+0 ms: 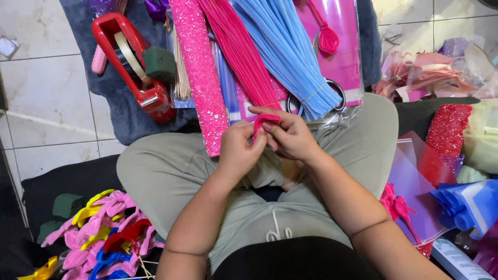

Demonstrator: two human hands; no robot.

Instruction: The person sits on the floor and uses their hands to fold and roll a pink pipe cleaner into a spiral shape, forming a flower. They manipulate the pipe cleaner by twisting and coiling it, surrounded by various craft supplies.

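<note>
Piece: your left hand (239, 148) and right hand (291, 137) both pinch the bent pink pipe cleaner (265, 121).
Position: between your fingertips, over your lap.
Long axis: roughly left-right.
Nearer hand: equal.

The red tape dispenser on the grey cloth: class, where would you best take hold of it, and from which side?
Probably grip the red tape dispenser by its looped upper frame, coming from above. The open loop lets fingers wrap it, while the green foam block crowds its right side.
</note>
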